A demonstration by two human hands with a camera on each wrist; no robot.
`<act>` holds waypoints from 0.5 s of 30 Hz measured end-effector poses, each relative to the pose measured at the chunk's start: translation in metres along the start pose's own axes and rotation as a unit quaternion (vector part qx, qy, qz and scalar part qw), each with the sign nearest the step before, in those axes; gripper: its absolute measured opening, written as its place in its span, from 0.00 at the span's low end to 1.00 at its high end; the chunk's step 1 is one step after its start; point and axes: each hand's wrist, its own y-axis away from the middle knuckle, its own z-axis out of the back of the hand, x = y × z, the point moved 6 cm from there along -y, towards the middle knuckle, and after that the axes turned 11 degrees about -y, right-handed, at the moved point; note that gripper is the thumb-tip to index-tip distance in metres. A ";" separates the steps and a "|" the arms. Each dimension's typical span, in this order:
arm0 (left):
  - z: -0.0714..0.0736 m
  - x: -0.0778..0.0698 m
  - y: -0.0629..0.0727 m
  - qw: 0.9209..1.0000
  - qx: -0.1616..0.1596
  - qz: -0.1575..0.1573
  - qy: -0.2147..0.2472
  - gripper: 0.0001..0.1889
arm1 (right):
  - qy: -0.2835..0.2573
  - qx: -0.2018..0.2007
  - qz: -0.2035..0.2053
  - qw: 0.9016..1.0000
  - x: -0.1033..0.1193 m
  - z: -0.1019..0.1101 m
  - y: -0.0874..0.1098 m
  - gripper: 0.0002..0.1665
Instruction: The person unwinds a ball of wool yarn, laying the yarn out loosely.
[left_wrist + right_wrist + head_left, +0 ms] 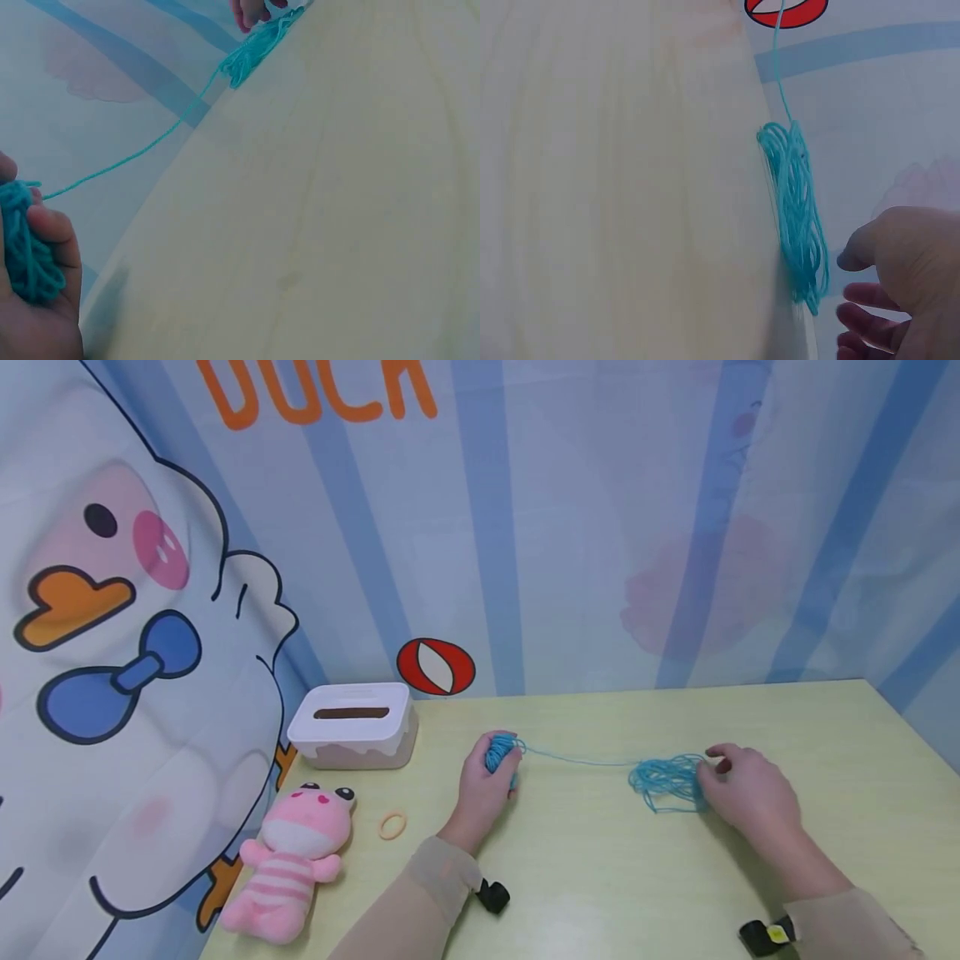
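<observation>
**You grip the wound bundle [501,752] in your left hand [480,785]; your right hand [750,793] is free beside the skein [667,781]**

The fingers of your left hand are curled round the compact bundle of blue yarn, with the thumb [56,229] pressed along its side. Your right hand holds nothing: its fingers [870,322] are loosely bent, and the right wrist view shows a gap between them and the yarn, just beside the skein's right end.

The skein itself is a flattened heap of loose blue loops lying on the table [585,877]. Your wound bundle is to the left of it, and one thin strand [577,760] runs between the two with a slight sag.

Past your hands are your beige sleeves [405,902], with a small black device [493,897] at the left cuff and another [763,937] at the right, both nearer you than the skein.

Well to the left of the skein and a little nearer you lies a pale orange ring [381,827]. Beyond that ring, farther left of the skein, a pink plush doll [288,860] with a striped body lies face up. A white-topped tissue box [354,727] stands left of the skein and farther back. Behind the skein hangs a blue striped cloth [585,527], printed with a red and white ball [435,667] and, at far left, a large white duck [165,693].
</observation>
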 end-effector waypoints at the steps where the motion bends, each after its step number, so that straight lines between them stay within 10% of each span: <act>1: 0.000 -0.001 0.000 1.000 0.003 0.000 0.000 0.20 | -0.006 -0.015 0.006 1.000 0.005 -0.001 0.000 0.29; 8: -0.004 -0.003 0.000 1.000 0.022 -0.008 0.005 0.22 | -0.070 -0.101 0.126 0.984 0.061 -0.017 0.004 0.21; 15: -0.008 -0.005 0.001 0.997 0.060 -0.024 0.030 0.23 | -0.097 0.017 0.216 0.971 0.121 -0.074 0.001 0.25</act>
